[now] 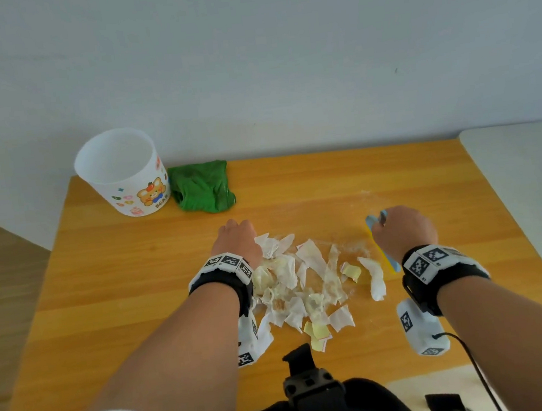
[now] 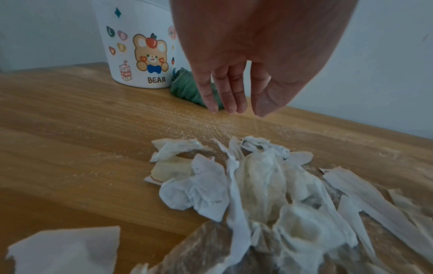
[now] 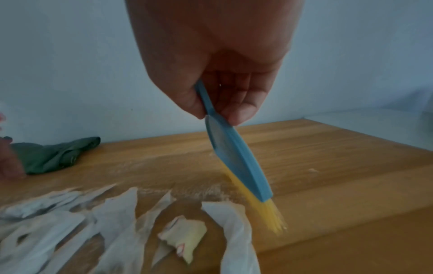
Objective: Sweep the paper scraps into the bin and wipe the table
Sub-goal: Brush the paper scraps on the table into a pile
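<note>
Bin [image 1: 122, 174] stands upright, well beyond your left hand [image 1: 238, 242] and off to its left, mouth open; green cloth [image 1: 204, 192] lies just beside the bin, out past your left fingertips [image 2: 230, 105]. Those fingers are straight and close together, holding nothing, set at the far left edge of the paper scraps [image 1: 301, 285]. Use that hand as a wall so scraps bunch against the palm instead of sliding off the table [image 1: 104, 289].

The scraps sit between your two hands, mostly under and right of your left wrist, a few loose ones nearer you. Fine dust shows on the wood just past the left fingertips and around the pile; the cloth will probably have to deal with that later.

Your right hand [image 1: 403, 231] is curled round the blue handle of the brush [image 3: 236, 159], thumb and fingers pinching it near the top. Yellow bristles point down below your fingers, at the table, just right of the outermost scrap. Keep the bristles low and pull leftward in short strokes toward the left palm; long strips likely flip if you go fast. Pick up the near strays too.
</note>
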Demonstrator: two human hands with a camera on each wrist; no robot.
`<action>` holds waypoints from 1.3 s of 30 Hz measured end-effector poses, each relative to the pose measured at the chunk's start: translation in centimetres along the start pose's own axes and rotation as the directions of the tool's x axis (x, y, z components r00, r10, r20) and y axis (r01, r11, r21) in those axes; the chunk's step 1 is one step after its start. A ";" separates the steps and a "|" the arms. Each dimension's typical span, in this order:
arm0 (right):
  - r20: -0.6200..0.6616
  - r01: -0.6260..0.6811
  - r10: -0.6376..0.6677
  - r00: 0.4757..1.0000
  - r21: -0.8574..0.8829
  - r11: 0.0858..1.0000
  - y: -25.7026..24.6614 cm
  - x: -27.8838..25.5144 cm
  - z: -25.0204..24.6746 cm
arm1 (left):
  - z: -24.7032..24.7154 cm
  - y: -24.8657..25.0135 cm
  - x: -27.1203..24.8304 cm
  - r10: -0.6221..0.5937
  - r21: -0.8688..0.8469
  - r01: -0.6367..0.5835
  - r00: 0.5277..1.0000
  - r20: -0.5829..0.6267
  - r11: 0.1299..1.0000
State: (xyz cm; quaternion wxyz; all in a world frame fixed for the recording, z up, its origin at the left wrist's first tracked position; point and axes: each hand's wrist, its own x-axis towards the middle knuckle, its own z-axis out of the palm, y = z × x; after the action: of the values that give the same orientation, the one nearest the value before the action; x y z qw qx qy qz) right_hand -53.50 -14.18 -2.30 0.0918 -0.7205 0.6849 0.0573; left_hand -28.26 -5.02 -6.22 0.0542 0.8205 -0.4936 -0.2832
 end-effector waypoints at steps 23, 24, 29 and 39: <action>0.143 0.100 -0.297 0.944 0.733 0.673 -17.1 -4.7 0.4 | -3.6 -11.0 -3.0 -0.193 0.029 0.195 0.980 -0.045 0.980; 0.159 0.092 -0.314 0.936 0.750 0.655 -18.2 -5.1 0.8 | -3.8 -11.7 -3.2 -0.215 0.027 0.216 0.976 -0.042 0.976; 0.288 0.005 -0.375 0.881 0.787 0.617 -21.9 -6.6 2.8 | -3.9 -14.9 -4.0 -0.292 -0.001 0.292 0.956 -0.011 0.957; 0.308 -0.025 -0.274 0.911 0.704 0.710 -21.3 -6.3 4.1 | -3.2 -16.2 -4.3 -0.294 -0.044 0.294 0.956 0.001 0.955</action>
State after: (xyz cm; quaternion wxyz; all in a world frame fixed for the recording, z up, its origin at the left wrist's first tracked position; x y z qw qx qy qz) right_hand -32.46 -6.19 -3.80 0.4933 -0.6521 0.5717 -0.0674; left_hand -15.49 6.26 -7.76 0.0309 0.8842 -0.3596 -0.2965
